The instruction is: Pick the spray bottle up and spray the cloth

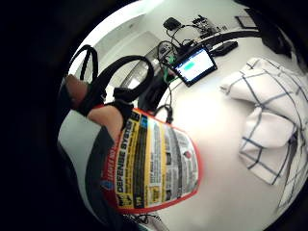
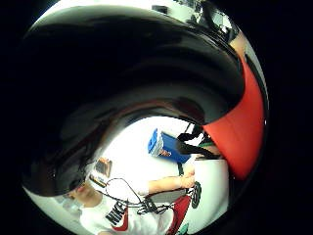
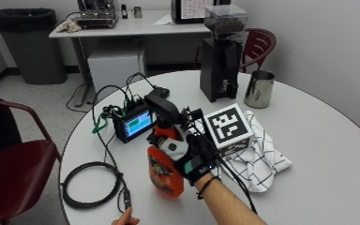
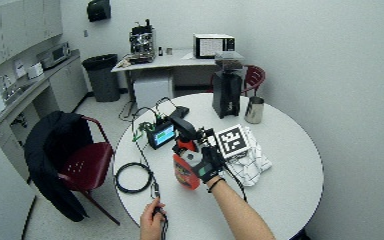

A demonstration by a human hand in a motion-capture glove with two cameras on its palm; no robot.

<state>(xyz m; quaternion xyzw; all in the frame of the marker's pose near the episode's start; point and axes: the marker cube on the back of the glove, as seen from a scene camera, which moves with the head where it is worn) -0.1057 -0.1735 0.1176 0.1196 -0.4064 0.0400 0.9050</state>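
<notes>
I am holding the spray bottle [image 3: 166,176] in my gloved right hand [image 3: 192,161]; the grip is grasping the bottle around its neck, just below the black spray head [image 3: 162,108], with fingers [image 1: 77,91] curled round it. The bottle is standing upright, its orange body appearing to rest base-down on the round white worktop [image 3: 330,154] (whether the base is touching the surface or hovering just above it cannot be told). In the little finger side palm view the bottle's label [image 1: 154,163] is filling much of the picture, yellow and black print inside an orange border; in the thumb side palm view the black head and orange shoulder [image 2: 244,127] are sitting close against the palm. The cloth [image 3: 261,154], white with a dark check pattern, is lying crumpled on the worktop just beside my hand, on the side away from the bottle body. A small monitor [image 3: 134,124] with a lit screen is standing near the bottle, with cables running from it, and a coiled black cable [image 3: 89,185] is lying toward the worktop edge. A coffee grinder [image 3: 221,61] and a steel cup [image 3: 259,89] are standing farther back, well apart from the bottle. My bare left hand [image 3: 125,218] is resting at the near worktop edge.
</notes>
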